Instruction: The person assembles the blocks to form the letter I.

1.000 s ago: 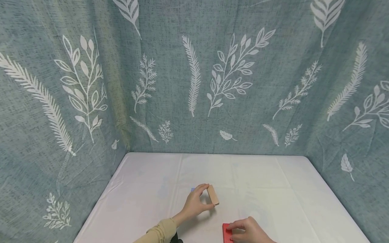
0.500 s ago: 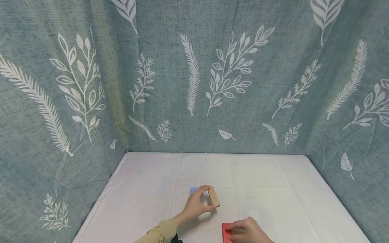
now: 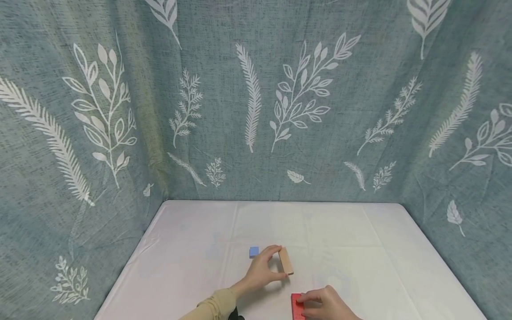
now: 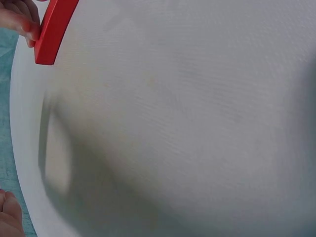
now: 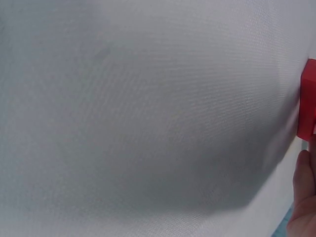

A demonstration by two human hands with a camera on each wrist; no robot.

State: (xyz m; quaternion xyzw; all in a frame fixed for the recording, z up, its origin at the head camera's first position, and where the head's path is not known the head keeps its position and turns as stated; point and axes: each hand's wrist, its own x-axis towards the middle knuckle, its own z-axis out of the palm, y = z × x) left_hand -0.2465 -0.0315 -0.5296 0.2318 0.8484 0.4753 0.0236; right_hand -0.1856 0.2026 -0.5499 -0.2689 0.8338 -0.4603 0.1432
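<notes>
In the head view my left hand pinches a plain wooden block by its two ends, between thumb and fingers, and its shadow falls on the white table below. Only a bit of that hand shows at the lower left of the left wrist view. Nearer the front edge, my right hand grips a red rectangular block at its right side. The same red block appears at the top left of the left wrist view, with fingertips against it. A small blue cube rests just beyond the left hand.
The table wears a white creased cloth. Blue-green curtains with white leaf prints enclose its back and sides. A small black object shows beneath the left sleeve at the bottom.
My left hand has shifted slightly right and nearer with the wooden block, so the blue cube shows fully. The right hand and red block have hardly moved.
</notes>
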